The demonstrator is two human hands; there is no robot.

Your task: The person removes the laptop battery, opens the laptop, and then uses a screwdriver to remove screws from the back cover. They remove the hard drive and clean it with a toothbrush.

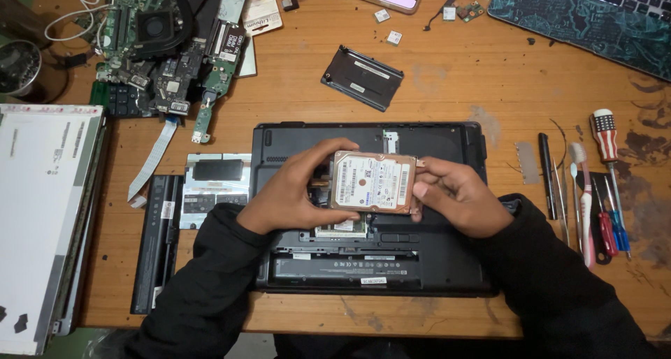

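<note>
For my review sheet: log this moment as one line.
left hand: grip on hard drive | right hand: grip on drive's other edge | drive: held above open laptop base | screwdrivers: at right

**Operator: sleeves and hands**

Both arms in plain black long sleeves, soft matte fabric, loose and creased, cuffs ending at the wrists. Left hand [293,191] and right hand [458,195] bare: no gloves, rings, watch.
</note>
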